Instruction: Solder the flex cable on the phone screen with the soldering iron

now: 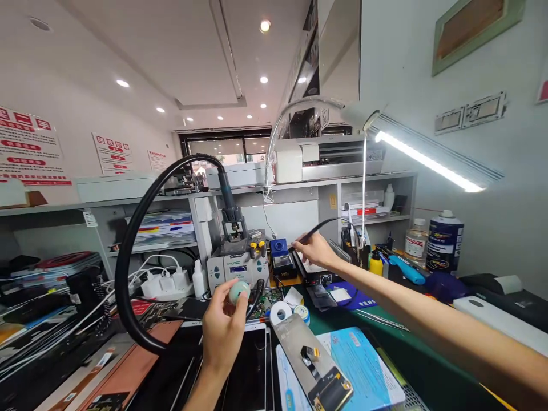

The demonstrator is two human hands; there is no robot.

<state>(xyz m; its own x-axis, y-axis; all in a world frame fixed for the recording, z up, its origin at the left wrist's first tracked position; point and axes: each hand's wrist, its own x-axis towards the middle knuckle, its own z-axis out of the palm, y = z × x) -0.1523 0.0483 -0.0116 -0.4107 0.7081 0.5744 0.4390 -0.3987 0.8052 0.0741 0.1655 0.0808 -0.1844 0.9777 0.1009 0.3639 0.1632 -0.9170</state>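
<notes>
Round pale-green container sits pinched in the fingers of my left hand, above the near desk; my right hand grips a black corded tool beside the blue stand, its tip unclear. Both are already picked up; neither visibly meets the grey panel lying near, and I can't judge what remains. Beyond, lettering on the dark-blue can, far right, defeats me; red-and-white posters, far left, carry Chinese characters.
</notes>
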